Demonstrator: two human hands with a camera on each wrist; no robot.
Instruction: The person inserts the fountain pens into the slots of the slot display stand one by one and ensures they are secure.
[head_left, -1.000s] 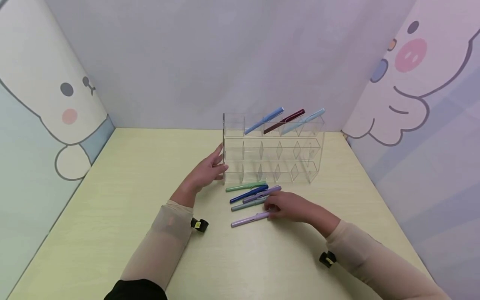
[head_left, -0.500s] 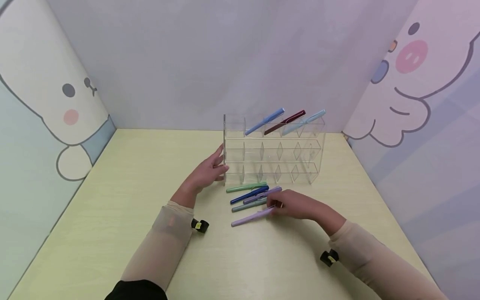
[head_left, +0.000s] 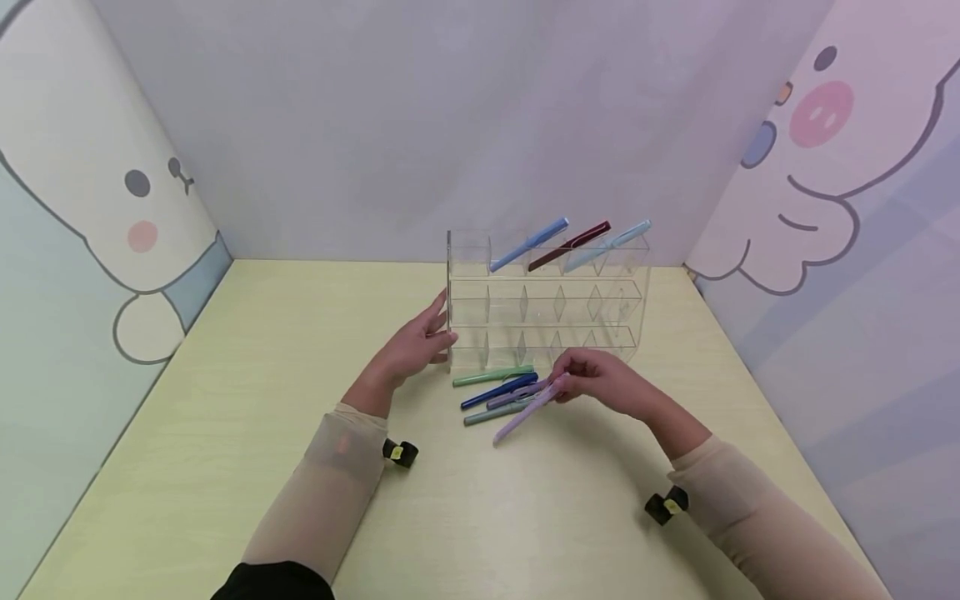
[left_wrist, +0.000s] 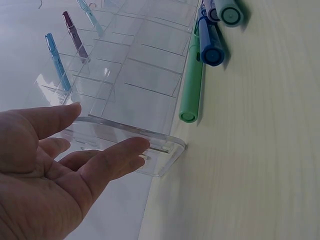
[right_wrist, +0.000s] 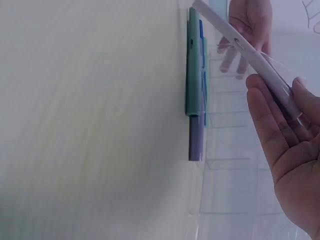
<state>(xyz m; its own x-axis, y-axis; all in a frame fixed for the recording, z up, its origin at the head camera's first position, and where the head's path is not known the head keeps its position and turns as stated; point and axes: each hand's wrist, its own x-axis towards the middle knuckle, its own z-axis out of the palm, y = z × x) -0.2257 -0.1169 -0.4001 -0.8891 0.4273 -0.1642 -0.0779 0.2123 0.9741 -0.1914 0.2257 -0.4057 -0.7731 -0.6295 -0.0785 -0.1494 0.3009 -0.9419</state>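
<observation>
While outstretched left fingers [left_wrist: 57, 120] touch a clear, boxy rack [head_left: 510, 310], right fingers [right_wrist: 262, 115] pinch a slim lilac pen [right_wrist: 249, 56].

Transparent rack [head_left: 543, 311] blocks way beyond right hand [head_left: 602, 383]; four pens [head_left: 487, 396] obstruct gap to left hand [head_left: 411, 343]; table [head_left: 300, 342] open on outer side of both hands.

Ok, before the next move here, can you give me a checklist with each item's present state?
1. Right hand grips the light purple pen: ok, pinched near one end.
2. Left hand at the left side of the clear rack: ok.
3. Rack held firmly: cannot tell.
4. Blue, dark red and light blue pens in the top tier: ok, all leaning.
5. Tabletop before the rack free of loose pens: not ok; green, dark blue, darker purple and grey-green pens lie there.
</observation>
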